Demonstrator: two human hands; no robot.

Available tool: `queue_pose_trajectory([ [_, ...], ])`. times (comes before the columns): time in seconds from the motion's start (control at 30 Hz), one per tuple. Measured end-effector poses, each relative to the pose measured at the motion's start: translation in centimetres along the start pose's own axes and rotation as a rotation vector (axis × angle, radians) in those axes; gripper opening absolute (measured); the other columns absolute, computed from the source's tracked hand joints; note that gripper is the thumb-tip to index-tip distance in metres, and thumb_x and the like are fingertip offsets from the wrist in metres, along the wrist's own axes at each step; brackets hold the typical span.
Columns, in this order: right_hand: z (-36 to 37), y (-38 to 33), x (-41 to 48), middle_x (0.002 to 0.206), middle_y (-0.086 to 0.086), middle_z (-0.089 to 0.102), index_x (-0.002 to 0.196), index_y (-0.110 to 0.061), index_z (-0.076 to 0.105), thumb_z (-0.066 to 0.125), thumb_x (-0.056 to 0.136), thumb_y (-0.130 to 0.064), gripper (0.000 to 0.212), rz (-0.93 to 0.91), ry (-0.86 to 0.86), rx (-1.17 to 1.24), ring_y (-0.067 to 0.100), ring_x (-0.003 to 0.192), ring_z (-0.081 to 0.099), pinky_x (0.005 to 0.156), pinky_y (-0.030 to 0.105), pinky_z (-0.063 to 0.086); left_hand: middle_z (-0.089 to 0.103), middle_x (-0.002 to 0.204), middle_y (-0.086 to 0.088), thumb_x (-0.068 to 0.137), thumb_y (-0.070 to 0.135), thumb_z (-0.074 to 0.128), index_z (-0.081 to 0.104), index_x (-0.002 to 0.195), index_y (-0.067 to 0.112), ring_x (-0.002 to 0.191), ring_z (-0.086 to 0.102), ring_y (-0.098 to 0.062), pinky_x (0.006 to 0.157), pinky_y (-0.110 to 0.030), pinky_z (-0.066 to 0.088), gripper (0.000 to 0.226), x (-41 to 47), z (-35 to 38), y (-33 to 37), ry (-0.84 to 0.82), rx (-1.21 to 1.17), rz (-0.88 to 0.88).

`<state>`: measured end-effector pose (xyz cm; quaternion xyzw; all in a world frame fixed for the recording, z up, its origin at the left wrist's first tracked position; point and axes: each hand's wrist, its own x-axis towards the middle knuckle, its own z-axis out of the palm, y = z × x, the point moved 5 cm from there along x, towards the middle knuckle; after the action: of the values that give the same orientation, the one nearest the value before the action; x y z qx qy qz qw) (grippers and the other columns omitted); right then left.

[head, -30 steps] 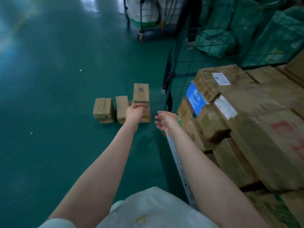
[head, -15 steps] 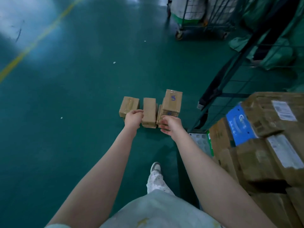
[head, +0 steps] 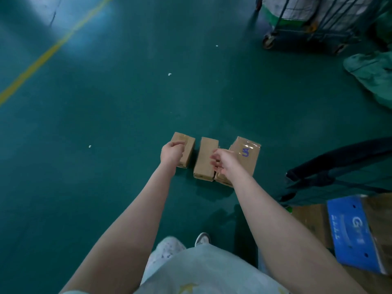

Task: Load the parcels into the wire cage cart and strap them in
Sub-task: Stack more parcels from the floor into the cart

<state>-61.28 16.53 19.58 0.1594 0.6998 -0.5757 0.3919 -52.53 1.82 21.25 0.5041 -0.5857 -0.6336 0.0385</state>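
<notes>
Head view: your left hand has shifted from the gap onto the left carton, fingers curled over its taped top. Your right hand has moved left, loosely curled above the middle carton; its grip cannot be determined. The rectangular brown cardboard parcels, including the purple-marked carton, rest on the glossy green floor, near the wire cage cart.

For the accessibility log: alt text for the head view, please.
A person's left hand and right hand reach down to three small cardboard parcels in a row on a green floor. The left hand is on the left parcel, the right over the middle parcel and the purple-marked right parcel. Whether either hand grips is unclear.
</notes>
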Motion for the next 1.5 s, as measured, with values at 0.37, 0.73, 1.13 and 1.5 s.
queue_pose_trajectory([
  [0.37, 7.7, -4.5, 9.9, 0.081, 0.004, 0.06, 0.095, -0.011, 0.059, 0.049, 0.095, -0.008, 0.01, 0.074, 0.044, 0.025, 0.017, 0.067, 0.056, 0.056, 0.026, 0.046, 0.058, 0.109, 0.0, 0.092, 0.008, 0.044, 0.06, 0.114, 0.016, 0.099, 0.053, -0.017, 0.077, -0.029, 0.041, 0.029, 13.3, -2.8, 3.9, -0.002, 0.078, -0.036],
  [0.73, 14.1, -1.3, 20.4, 0.095, 0.006, 0.064, 0.104, -0.011, 0.058, 0.052, 0.096, -0.012, 0.011, 0.258, 0.181, 0.108, 0.017, 0.076, 0.059, 0.063, 0.028, 0.049, 0.056, 0.094, 0.004, 0.09, 0.008, 0.044, 0.059, 0.104, 0.02, 0.085, 0.051, -0.015, 0.063, -0.024, 0.039, 0.024, 28.7, -4.1, 3.8, -0.166, 0.315, -0.084],
  [1.13, 15.7, 8.7, 36.8, 0.09, 0.003, 0.064, 0.108, -0.011, 0.059, 0.054, 0.095, -0.014, 0.015, 0.371, 0.18, 0.105, 0.016, 0.079, 0.061, 0.068, 0.028, 0.052, 0.059, 0.123, -0.005, 0.089, 0.008, 0.041, 0.057, 0.12, 0.017, 0.111, 0.055, -0.021, 0.081, -0.027, 0.041, 0.036, 43.2, -0.4, -8.6, -0.196, 0.469, -0.167],
  [1.5, 15.4, 18.7, 48.7, 0.085, 0.004, 0.046, 0.118, -0.004, 0.058, 0.044, 0.092, -0.015, 0.032, 0.28, 0.254, -0.321, 0.02, 0.078, 0.043, 0.068, 0.03, 0.038, 0.046, 0.126, -0.005, 0.094, 0.014, 0.043, 0.024, 0.148, 0.013, 0.1, 0.042, -0.02, 0.079, -0.024, 0.029, 0.057, 52.4, 2.7, -21.3, -0.22, 0.581, -0.293],
])
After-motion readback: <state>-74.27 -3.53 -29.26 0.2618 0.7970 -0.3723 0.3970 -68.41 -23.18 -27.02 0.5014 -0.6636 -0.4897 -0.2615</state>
